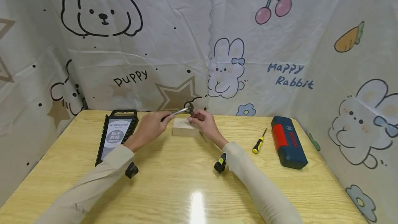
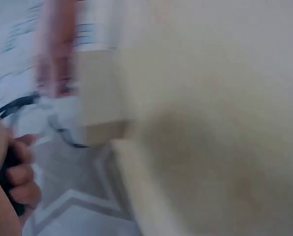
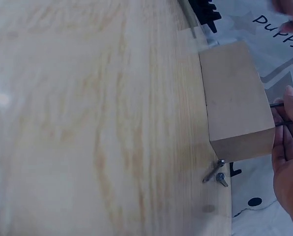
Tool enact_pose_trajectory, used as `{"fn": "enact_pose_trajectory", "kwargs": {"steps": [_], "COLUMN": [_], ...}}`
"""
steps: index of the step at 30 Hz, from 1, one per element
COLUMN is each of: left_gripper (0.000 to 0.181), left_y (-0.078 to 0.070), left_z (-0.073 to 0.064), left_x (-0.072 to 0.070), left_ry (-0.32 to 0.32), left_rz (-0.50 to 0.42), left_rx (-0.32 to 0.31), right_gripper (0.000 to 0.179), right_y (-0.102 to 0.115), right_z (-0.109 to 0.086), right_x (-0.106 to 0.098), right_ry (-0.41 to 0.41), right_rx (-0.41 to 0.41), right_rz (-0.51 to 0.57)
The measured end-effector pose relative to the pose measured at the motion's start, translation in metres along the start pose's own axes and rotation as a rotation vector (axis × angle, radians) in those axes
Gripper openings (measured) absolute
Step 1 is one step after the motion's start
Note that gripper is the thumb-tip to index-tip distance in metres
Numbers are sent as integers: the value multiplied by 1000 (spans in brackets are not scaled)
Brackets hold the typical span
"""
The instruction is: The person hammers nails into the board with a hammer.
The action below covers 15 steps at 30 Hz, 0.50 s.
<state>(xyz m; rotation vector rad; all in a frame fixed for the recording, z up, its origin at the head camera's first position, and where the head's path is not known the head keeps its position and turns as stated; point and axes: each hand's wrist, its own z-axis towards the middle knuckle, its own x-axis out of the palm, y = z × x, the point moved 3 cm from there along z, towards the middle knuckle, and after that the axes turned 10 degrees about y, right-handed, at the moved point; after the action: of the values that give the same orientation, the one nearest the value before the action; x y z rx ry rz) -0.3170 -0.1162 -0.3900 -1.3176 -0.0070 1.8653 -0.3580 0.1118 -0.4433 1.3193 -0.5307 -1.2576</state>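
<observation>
A pale wooden block [image 1: 186, 129] sits near the table's back edge, between both hands. My left hand [image 1: 152, 127] grips the dark handle of a hammer [image 1: 180, 111]; its metal shaft points right and its dark head is above the block. Close over the block's top, my right hand [image 1: 206, 125] has its fingertips around a thin dark nail [image 3: 277, 104]. A second thin dark nail [image 3: 284, 123] stands beside it from the same face, partly behind the fingers. The left wrist view is blurred, with the left hand [image 2: 21, 182] curled round the handle.
Two loose screws, one longer [image 3: 213, 171] and one shorter [image 3: 222, 180], lie beside the block. A black case [image 1: 116, 136] is on the left. To the right lie a yellow-black screwdriver [image 1: 258, 144] and a blue-red case [image 1: 289, 142]. A printed cloth [image 1: 186, 44] hangs behind.
</observation>
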Motion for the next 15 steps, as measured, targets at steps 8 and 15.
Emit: {"fn": "enact_pose_trajectory", "kwargs": {"steps": [8, 15], "left_gripper": [15, 19], "left_y": [-7, -16], "left_z": [4, -7], "left_x": [-3, 6], "left_ry": [-176, -19], "left_rz": [38, 212], "left_rx": [82, 49], "right_gripper": [13, 15], "right_y": [-1, -2], "right_z": [1, 2], "right_x": [-4, 1], "right_ry": [-30, -1], "right_rx": [-1, -9], "right_rz": [-29, 4]}}
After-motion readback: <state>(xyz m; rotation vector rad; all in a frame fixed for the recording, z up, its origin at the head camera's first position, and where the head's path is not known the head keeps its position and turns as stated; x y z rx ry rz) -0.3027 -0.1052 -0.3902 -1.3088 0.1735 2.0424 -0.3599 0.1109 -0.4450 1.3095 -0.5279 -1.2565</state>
